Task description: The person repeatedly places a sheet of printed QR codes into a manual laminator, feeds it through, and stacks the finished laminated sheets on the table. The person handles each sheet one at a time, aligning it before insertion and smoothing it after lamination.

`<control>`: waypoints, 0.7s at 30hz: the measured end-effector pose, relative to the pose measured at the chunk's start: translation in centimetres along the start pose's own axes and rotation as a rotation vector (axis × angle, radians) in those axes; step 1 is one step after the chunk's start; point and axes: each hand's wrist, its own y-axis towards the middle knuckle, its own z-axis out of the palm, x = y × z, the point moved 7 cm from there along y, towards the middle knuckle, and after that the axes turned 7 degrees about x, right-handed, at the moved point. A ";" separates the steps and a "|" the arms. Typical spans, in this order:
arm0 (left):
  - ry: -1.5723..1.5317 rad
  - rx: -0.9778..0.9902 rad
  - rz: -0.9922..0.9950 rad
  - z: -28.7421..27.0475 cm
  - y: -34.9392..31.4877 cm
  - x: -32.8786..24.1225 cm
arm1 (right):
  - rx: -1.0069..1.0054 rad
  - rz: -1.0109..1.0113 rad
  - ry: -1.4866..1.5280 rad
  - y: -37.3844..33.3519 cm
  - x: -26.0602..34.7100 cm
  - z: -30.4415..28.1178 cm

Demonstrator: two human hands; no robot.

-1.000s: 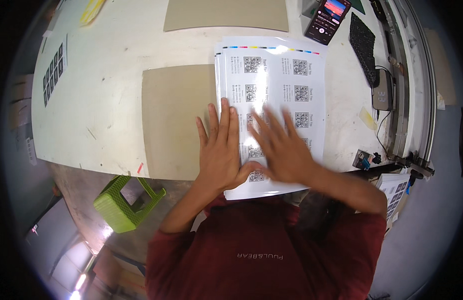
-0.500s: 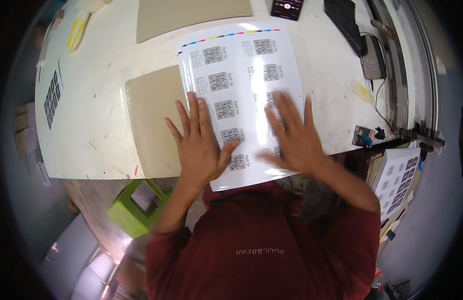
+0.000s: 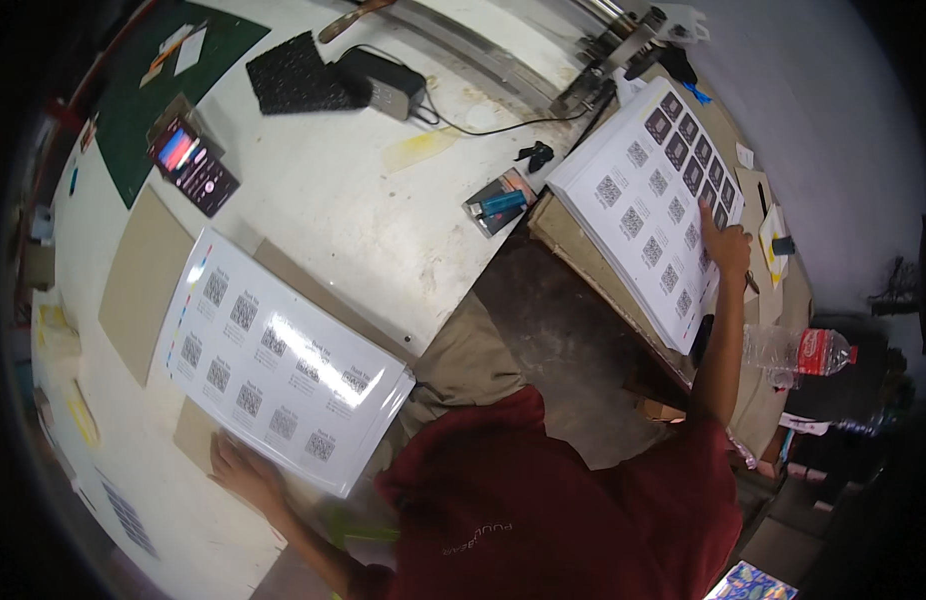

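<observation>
A glossy white sheet printed with rows of black square codes [image 3: 283,375] lies on the table over tan boards. My left hand [image 3: 248,472] rests by its lower left edge, fingers stretched out and open on the tan board [image 3: 195,432]. Off to the right, a thick stack of printed sheets [image 3: 648,215] sits on a lower surface; its top sheet bears square codes and dark labels. My right hand [image 3: 725,248] reaches onto this stack, index finger extended against the top sheet near the dark labels. Its other fingers are partly hidden, and nothing shows in its grip.
Across the white table [image 3: 333,215] lie a lit phone [image 3: 193,165], a black textured pad [image 3: 298,78], a corded black box [image 3: 383,75] and a blue lighter [image 3: 501,204] on a small pack. A metal rail [image 3: 483,70] borders the far side. A plastic bottle [image 3: 793,350] lies right.
The view has swung right. My right hand has left the glossy sheet and moved to the stack on the right. My left hand has slid off the sheet onto the board beside it.
</observation>
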 end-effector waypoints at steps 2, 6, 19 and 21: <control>0.089 0.012 0.041 -0.2 0.6 -0.2 | 0.110 -0.054 0.204 1.5 -2.0 1.2; 0.062 0.024 0.096 0.2 2.9 0.4 | -0.040 0.021 0.170 1.5 -3.8 1.6; -0.257 -0.364 0.295 -16.1 15.1 -7.4 | -0.622 -0.375 1.421 7.8 -16.1 -11.7; -0.450 -0.380 0.374 -18.1 16.8 -11.8 | -0.445 -0.577 1.685 10.7 -14.8 -13.0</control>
